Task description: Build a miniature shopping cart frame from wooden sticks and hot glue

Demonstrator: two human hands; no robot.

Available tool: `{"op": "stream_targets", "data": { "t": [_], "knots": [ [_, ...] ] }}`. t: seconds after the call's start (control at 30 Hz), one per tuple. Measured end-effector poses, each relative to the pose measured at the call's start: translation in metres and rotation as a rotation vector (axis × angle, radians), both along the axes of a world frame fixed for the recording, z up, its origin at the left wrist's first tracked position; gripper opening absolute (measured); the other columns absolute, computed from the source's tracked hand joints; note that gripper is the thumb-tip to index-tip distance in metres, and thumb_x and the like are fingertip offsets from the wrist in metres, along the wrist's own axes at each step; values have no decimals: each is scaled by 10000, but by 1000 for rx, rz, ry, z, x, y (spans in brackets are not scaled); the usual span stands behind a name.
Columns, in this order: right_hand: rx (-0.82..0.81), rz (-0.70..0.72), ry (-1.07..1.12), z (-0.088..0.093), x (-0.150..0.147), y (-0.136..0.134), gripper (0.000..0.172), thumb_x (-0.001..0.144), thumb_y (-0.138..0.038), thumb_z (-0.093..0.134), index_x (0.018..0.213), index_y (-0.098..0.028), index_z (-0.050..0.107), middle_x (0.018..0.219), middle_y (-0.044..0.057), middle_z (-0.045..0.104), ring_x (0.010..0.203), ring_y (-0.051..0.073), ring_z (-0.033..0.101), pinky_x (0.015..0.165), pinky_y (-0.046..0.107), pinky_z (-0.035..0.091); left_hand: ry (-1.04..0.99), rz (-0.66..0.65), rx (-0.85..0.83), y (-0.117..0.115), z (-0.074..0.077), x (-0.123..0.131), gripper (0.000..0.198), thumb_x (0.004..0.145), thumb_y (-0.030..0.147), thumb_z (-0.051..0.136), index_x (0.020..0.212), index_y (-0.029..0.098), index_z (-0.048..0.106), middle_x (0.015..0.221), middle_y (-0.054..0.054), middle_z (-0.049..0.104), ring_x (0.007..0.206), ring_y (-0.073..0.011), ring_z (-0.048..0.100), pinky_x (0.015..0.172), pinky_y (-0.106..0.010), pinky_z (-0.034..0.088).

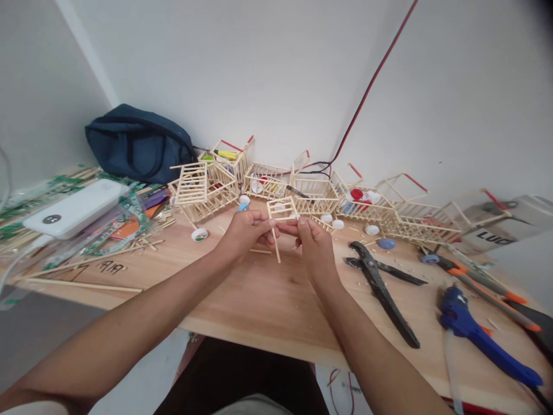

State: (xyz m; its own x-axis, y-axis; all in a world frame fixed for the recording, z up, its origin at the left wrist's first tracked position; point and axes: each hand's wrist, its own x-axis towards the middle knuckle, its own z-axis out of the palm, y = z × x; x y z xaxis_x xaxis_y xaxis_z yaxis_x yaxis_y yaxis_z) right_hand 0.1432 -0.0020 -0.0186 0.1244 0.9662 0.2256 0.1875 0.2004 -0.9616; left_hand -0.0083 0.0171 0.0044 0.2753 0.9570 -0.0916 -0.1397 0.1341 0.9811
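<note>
Both my hands hold a small frame of thin wooden sticks (283,209) up above the middle of the table. My left hand (247,233) pinches its left side, and my right hand (316,246) pinches its right side. One stick of the frame points down between the hands. Behind it stands a row of stick-built carts, among them one at the left (203,193) and one at the right (425,222); several have handles with red ends. White and blue bottle caps, such as a white cap (338,224), lie around them.
At the right lie black cutting pliers (382,294), a blue glue gun (484,334) and orange-handled pliers (488,285). At the left are a white power bank (75,208), stick packets and loose sticks (82,283). A dark blue bag (140,144) rests at the wall.
</note>
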Motion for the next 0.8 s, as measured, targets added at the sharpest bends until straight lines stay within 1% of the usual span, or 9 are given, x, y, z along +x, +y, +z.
{"op": "stream_targets", "data": {
  "t": [0.1,0.23,0.37,0.43,0.53,0.6,0.67,0.73,0.8],
  "knots": [
    [2,-1,13,0,2,0,341,914,-459,424,845,-208,644,861,43,754,759,192,667,611,294,403,-34,-13,-17,1,-2,-1,110,796,157,638,720,80,619,653,-32,649,509,-71,582,576,-219,533],
    [22,-9,30,0,4,-1,328,903,-459,454,844,-204,650,855,45,754,808,197,675,661,298,420,-101,-31,-43,3,-6,-2,110,752,175,696,762,79,643,670,-34,663,549,-80,607,614,-230,545],
    [31,-30,27,0,7,0,330,912,-454,433,854,-205,641,874,50,753,810,195,673,666,300,427,-139,-50,-69,4,-5,-3,191,684,189,763,795,64,671,771,-71,699,616,-87,630,666,-238,554],
    [33,-47,29,-1,9,2,330,915,-443,424,844,-202,639,870,52,753,785,191,671,659,300,427,-146,-62,-109,4,-4,-3,252,665,167,778,869,57,681,813,-91,714,644,-99,649,689,-239,555],
    [41,-79,30,-2,13,5,331,912,-436,429,845,-194,643,865,60,752,785,189,671,662,298,425,-164,-56,-185,4,-3,-4,408,637,115,793,1020,62,661,830,-104,726,679,-123,675,703,-244,556],
    [49,-98,30,-4,15,7,341,908,-447,431,855,-190,649,874,67,751,818,195,673,664,294,423,-166,-49,-208,4,-4,-5,516,623,109,805,1107,76,629,859,-115,731,714,-144,688,695,-251,557],
    [55,-114,24,-5,18,8,364,904,-466,428,863,-184,656,888,74,749,830,198,671,650,288,418,-140,-56,-213,4,-6,-5,581,629,130,808,1167,86,595,926,-135,728,727,-152,687,657,-252,555],
    [55,-131,18,-5,19,8,390,899,-489,424,870,-180,660,908,80,748,808,195,665,625,284,411,-100,-76,-210,3,-6,-5,587,648,156,800,1186,81,577,977,-156,717,692,-136,671,601,-242,541],
    [45,-146,21,-5,20,8,401,894,-507,422,876,-181,656,917,81,748,769,187,656,602,282,402,-62,-86,-197,2,-6,-4,547,671,169,784,1167,74,576,978,-161,711,644,-113,645,562,-229,523]
  ]
}}
